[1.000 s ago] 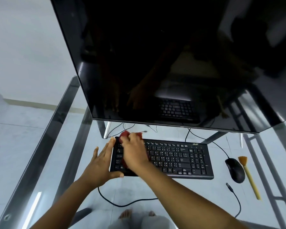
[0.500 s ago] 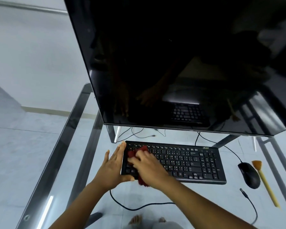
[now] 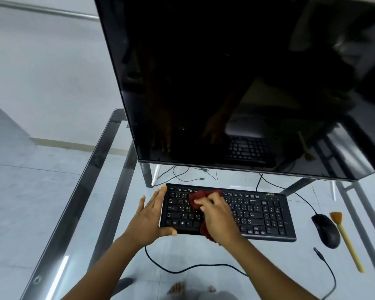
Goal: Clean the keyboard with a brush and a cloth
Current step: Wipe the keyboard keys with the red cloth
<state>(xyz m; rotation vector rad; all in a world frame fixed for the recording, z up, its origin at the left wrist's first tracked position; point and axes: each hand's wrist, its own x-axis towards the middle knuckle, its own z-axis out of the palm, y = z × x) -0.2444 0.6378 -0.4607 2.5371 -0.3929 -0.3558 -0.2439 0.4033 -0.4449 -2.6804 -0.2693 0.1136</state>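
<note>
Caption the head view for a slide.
Right hand grips a red cloth on the black keyboard; left hand braces its left end.

We see cool, even, fairly dim light with no hard shadows. The dark monitor works as a mirror, faintly reflecting the keyboard low in its glass, with pale glare at the upper right of the frame. A bright streak glints on the glass bench at lower left. Straight edges bow near the borders. The right hand is slightly motion-blurred.
</note>
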